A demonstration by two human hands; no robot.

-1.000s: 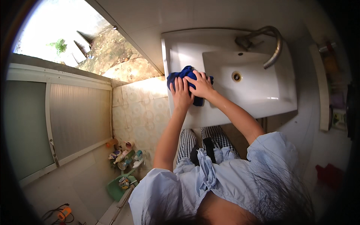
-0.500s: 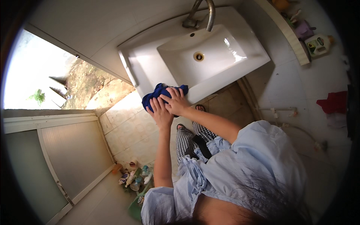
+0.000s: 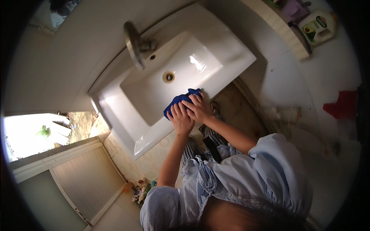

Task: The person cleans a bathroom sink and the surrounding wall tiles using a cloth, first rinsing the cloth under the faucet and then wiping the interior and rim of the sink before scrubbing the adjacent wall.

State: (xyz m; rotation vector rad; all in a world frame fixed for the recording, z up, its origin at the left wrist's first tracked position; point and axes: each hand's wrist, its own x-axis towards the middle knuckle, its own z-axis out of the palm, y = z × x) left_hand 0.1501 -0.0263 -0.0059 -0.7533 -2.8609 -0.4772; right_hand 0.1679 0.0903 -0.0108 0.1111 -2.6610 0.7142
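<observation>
A crumpled dark blue cloth [image 3: 179, 99] lies on the front rim of the white washbasin [image 3: 234, 61], next to the bowl. My left hand [image 3: 182, 121] presses on its near side, fingers curved over the fabric. Close beside it, my right hand [image 3: 199, 111] grips the cloth's right end. Both hands almost touch, and their fingertips are partly sunk in the folds. Behind them are the basin's drain [image 3: 169, 77] and the metal faucet [image 3: 135, 46], which looks blurred.
A ledge [image 3: 283, 30] on the right bears a white bottle [image 3: 318, 29] and a purple container [image 3: 296, 9]. A red cloth [image 3: 341, 106] hangs at the far right. Left of me stands a panelled door [image 3: 88, 165], with several small bottles [image 3: 142, 190] on the floor.
Both hands and the blue cloth have moved rightward along the basin's front rim, away from its left corner. My view has shifted toward the left.
</observation>
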